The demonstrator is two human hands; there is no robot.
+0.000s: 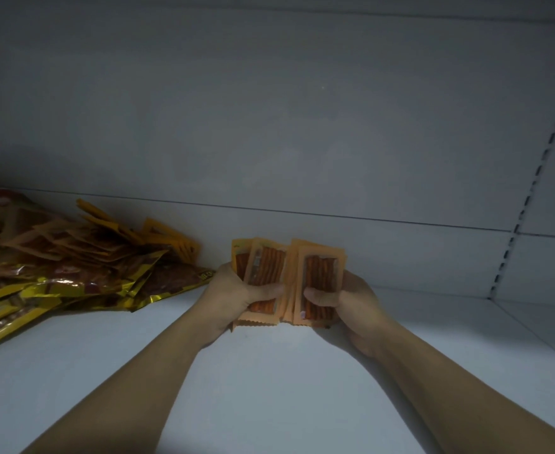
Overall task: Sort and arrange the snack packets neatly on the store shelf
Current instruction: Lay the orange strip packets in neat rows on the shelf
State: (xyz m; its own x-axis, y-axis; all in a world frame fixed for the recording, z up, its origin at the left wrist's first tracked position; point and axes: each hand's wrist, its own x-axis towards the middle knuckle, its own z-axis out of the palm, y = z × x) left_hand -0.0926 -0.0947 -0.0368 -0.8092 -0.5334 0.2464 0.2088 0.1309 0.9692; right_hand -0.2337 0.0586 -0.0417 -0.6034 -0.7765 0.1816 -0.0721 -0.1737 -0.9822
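Two bare forearms reach in over the white shelf [269,381]. The left hand [227,298] and right hand [356,304] each grip one side of a fanned bunch of orange snack packets [289,276], thumbs curled across the clear windows, fingers wrapped behind. The bunch stands upright mid-shelf; whether its lower edges touch the board is unclear. Farther back on the left lies a loose heap of orange packets [82,240] on top of gold foil bags [23,299]. Behind it is the grey back panel [269,126] and, at the right, a slotted upright [528,204].
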